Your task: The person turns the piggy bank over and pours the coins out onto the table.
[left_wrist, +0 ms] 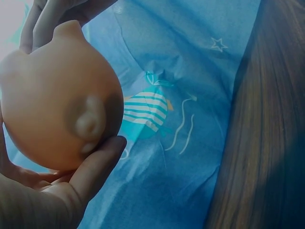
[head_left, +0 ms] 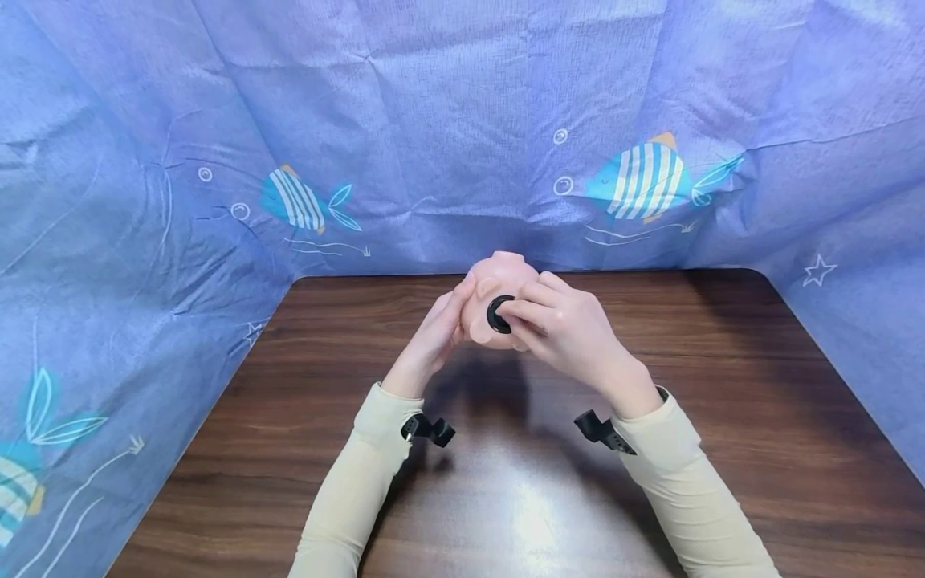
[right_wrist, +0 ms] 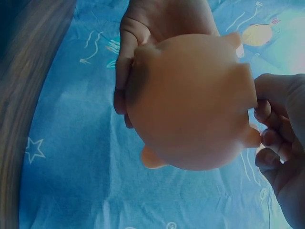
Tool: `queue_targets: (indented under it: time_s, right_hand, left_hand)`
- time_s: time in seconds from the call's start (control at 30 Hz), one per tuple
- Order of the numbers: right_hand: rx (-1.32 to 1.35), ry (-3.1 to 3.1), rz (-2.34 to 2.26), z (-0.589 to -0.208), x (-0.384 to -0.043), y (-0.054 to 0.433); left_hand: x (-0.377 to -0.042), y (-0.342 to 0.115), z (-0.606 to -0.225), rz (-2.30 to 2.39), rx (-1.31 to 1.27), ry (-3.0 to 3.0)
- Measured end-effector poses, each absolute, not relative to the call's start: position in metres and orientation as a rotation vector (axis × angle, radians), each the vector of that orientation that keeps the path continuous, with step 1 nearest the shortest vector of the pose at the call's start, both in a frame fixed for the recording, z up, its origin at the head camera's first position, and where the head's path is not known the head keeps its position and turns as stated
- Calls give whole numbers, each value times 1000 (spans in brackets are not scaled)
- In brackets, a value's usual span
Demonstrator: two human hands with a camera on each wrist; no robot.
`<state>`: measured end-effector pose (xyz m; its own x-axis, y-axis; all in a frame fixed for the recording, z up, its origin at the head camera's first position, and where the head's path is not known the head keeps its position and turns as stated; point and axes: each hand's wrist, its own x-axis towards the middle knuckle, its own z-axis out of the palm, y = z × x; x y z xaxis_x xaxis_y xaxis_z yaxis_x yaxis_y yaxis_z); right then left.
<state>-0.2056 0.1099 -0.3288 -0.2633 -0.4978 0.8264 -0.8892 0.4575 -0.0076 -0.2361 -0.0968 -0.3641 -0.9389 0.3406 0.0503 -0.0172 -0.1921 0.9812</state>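
A round pink piggy bank (head_left: 506, 275) is held up above the far part of the table, its underside turned toward the head camera. My left hand (head_left: 432, 333) grips its left side, with the thumb along the body in the left wrist view. A round black plug (head_left: 492, 318) sits in the underside. At that plug, my right hand (head_left: 574, 325) pinches with curled fingers and thumb, partly covering it. In the right wrist view the fingers of the right hand (right_wrist: 286, 124) are beside the bank's stubby legs; the plug is hidden there.
Below the hands lies a dark wood-grain table (head_left: 303, 449) with rounded far corners. A blue cloth (head_left: 448, 120) printed with striped fish hangs behind it and along both sides. Each wrist carries a black strap with a small camera, such as the left one (head_left: 428, 429).
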Motion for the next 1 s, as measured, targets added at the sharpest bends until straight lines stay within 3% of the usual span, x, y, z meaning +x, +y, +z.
queue_targets:
  time_s: [0.3, 1.0]
  right_hand:
    - [1254, -1913, 575, -326, -206, 112]
    - [1179, -1976, 486, -327, -199, 106]
  left_hand:
    - [-236, -98, -365, 2161, 394, 1843]
    - [-239, -102, -365, 2139, 340, 1881]
